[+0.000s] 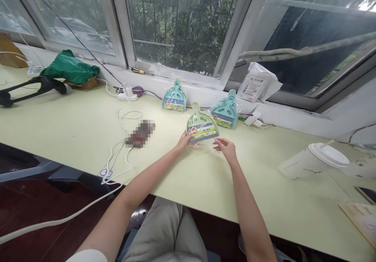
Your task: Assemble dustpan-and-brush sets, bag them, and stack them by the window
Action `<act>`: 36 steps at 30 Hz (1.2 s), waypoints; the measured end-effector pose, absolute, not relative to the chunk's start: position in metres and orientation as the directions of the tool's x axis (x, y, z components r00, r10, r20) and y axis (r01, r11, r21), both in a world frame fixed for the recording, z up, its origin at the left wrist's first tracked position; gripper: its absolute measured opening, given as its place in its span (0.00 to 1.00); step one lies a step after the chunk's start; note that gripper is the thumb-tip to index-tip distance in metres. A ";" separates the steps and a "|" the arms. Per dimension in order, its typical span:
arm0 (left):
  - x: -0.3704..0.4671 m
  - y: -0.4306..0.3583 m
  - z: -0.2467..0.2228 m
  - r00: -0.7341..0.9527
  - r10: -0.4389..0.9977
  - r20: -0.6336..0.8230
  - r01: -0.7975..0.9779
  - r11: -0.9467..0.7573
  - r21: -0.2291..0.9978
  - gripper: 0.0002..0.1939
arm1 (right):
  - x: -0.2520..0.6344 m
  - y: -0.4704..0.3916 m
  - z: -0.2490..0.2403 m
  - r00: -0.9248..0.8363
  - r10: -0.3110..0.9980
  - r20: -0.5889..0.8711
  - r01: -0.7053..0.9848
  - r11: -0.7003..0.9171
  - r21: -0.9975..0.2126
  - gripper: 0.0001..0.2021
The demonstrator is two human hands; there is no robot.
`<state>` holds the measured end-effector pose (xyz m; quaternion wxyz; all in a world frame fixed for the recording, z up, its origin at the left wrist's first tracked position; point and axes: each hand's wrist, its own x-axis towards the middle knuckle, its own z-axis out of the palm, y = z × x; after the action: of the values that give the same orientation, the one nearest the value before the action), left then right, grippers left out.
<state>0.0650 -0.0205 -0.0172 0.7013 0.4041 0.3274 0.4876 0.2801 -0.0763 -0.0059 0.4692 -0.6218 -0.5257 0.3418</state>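
One green bag (69, 67), far L on table (73, 136); then white pwr strip (127, 96) w/ loose cables. Teal set stack (174, 99) at rear. L hand (184, 140) grips wrapped green dustpan set (202, 127), ctr; R hand (225, 148) at wrapper edge, fingers part-curled, grip unclear. Second teal stack (226, 111) close behind; white cup (313, 162) far R.

Between right hand (225, 149) and white cup (305, 163), desk (261, 168) is leaving free passage; narrow gap is running between left teal stack (174, 96) and right teal stack (226, 110), green dustpan (202, 121) is blocking its front. White wall (201, 92) is closing rear. White cables (58, 220) are obstructing desk's left side.
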 end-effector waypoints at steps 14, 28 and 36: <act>0.044 -0.014 -0.016 0.547 0.798 -0.253 -0.210 0.423 0.881 0.21 | 0.280 -0.070 -0.022 0.169 0.810 0.562 0.651 0.336 -0.681 0.10; 0.049 -0.035 -0.005 0.654 0.749 -0.103 -0.077 0.201 0.977 0.45 | 0.290 -0.057 -0.043 0.259 0.959 0.115 -0.029 0.126 -0.992 0.35; 0.051 -0.038 0.002 0.456 0.842 0.288 0.070 -0.356 0.932 0.66 | 0.296 -0.050 -0.054 0.519 0.845 0.129 -0.147 0.237 -0.960 0.29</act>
<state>0.0514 -0.0382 0.0023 0.4688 0.7127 0.3199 0.4122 0.2960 -0.0503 -0.0536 0.7076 -0.5089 -0.3429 0.3503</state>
